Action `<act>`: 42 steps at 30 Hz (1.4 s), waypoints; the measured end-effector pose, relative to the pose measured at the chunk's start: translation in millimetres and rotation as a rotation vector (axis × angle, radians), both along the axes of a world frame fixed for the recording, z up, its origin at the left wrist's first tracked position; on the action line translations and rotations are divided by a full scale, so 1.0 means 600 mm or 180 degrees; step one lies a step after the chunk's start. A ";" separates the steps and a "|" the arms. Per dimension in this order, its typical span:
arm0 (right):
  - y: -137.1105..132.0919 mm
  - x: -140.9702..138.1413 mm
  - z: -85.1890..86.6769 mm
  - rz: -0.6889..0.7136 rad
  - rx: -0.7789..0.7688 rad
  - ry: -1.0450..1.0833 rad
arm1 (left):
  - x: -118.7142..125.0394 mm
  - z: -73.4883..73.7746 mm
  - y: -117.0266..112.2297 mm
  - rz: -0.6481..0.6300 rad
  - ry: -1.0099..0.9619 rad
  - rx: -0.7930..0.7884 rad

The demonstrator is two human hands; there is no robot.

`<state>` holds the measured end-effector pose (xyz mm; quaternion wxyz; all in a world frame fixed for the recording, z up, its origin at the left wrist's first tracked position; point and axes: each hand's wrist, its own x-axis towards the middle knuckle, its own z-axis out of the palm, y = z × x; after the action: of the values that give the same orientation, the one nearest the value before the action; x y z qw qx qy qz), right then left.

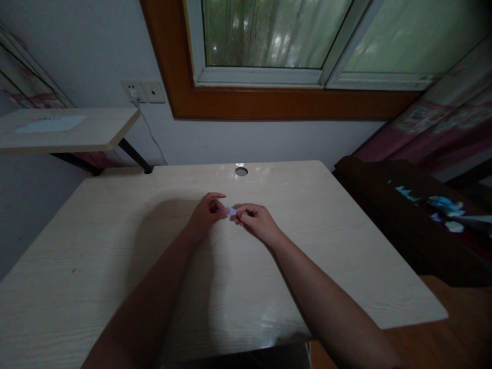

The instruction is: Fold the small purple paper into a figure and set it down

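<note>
A small, light purple piece that looks like folded paper (pixel 231 211) is between my two hands, over the middle of the desk. My left hand (pixel 207 212) pinches its left end, with the index finger stretched out above it. On the other side, the fingertips of my right hand (pixel 255 220) are closed on the right end. Fingers cover much of the piece, so its full shape is hidden. Both hands are close to the pale wooden desktop (pixel 307 205).
A round cable hole (pixel 241 171) is near the desk's back edge. At the left, a raised shelf (pixel 111 128) on black legs bears a sheet of paper (pixel 52 124). A wall socket (pixel 143 92) with a cable and a window (pixel 261 77) are behind. Dark brown furniture (pixel 384 215) stands right.
</note>
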<state>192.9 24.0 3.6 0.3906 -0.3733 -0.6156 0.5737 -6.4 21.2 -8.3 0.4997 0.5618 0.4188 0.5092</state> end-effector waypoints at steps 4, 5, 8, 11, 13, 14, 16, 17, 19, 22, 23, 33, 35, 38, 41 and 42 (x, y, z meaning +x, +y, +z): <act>0.000 0.000 0.000 -0.0027 0.0092 -0.0119 | -0.001 0.001 -0.004 -0.0087 0.0163 0.0080; 0.000 0.001 0.000 -0.0027 0.0130 -0.0186 | 0.000 0.001 -0.005 -0.0094 0.0231 0.0102; 0.001 0.000 -0.003 -0.0019 0.0222 -0.0339 | 0.003 0.004 -0.009 -0.0065 0.0424 0.0171; 0.002 0.000 -0.007 -0.0048 0.0233 -0.0331 | 0.006 0.006 -0.012 -0.0045 0.0506 0.0238; 0.003 0.000 -0.009 -0.0067 0.0218 -0.0307 | 0.007 0.006 -0.013 -0.0048 0.0506 0.0256; 0.004 0.000 -0.011 -0.0076 0.0212 -0.0303 | 0.007 0.006 -0.013 -0.0043 0.0502 0.0264; 0.005 0.001 -0.013 -0.0092 0.0201 -0.0303 | 0.007 0.004 -0.012 -0.0043 0.0465 0.0270; 0.005 0.001 -0.013 -0.0094 0.0187 -0.0301 | 0.007 0.003 -0.012 -0.0048 0.0435 0.0270; 0.005 0.001 -0.012 -0.0102 0.0128 -0.0278 | 0.006 0.001 -0.012 -0.0075 0.0350 0.0271; 0.004 0.000 -0.006 -0.0142 0.0028 -0.0173 | 0.006 0.001 -0.011 -0.0140 0.0216 0.0274; 0.004 -0.001 -0.003 -0.0158 -0.0003 -0.0130 | 0.006 0.001 -0.011 -0.0158 0.0177 0.0267; 0.002 -0.002 0.002 -0.0208 -0.0087 -0.0003 | 0.003 0.009 -0.012 -0.0255 0.0087 0.0204; 0.004 -0.001 0.000 -0.0208 -0.0074 -0.0028 | 0.003 0.008 -0.012 -0.0250 0.0096 0.0203; 0.006 0.000 -0.004 -0.0224 -0.0014 -0.0091 | 0.002 0.004 -0.011 -0.0244 0.0131 0.0215; 0.007 0.000 -0.006 -0.0216 0.0068 -0.0161 | 0.001 0.001 -0.009 -0.0240 0.0194 0.0250; 0.007 0.000 -0.007 -0.0209 0.0086 -0.0183 | 0.001 0.000 -0.009 -0.0221 0.0212 0.0252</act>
<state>193.1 28.0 -0.5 0.3964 -0.4044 -0.6216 0.5412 -5.9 15.7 -8.5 0.4802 0.6120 0.3950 0.4887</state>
